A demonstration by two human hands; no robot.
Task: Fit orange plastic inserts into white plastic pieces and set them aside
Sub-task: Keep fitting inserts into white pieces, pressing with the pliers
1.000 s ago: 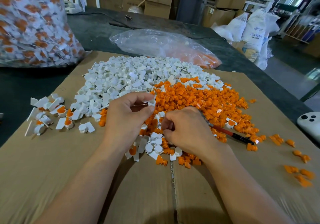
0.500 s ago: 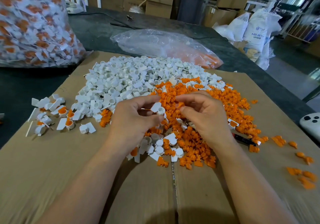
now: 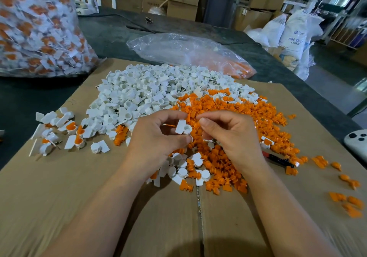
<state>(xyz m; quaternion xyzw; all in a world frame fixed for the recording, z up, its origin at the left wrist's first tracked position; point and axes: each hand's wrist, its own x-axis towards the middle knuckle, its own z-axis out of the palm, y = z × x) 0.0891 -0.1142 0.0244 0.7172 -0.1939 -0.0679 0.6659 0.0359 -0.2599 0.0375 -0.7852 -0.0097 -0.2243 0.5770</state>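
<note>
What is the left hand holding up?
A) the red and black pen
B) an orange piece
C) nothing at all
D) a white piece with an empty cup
D: the left hand pinches a white piece between thumb and fingers, and its round cup shows white inside, with no orange in it yet.

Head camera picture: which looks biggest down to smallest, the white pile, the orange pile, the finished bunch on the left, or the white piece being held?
1. white pile and orange pile: about alike, so no ranking.
2. finished bunch.
3. white piece, in the left hand.
</note>
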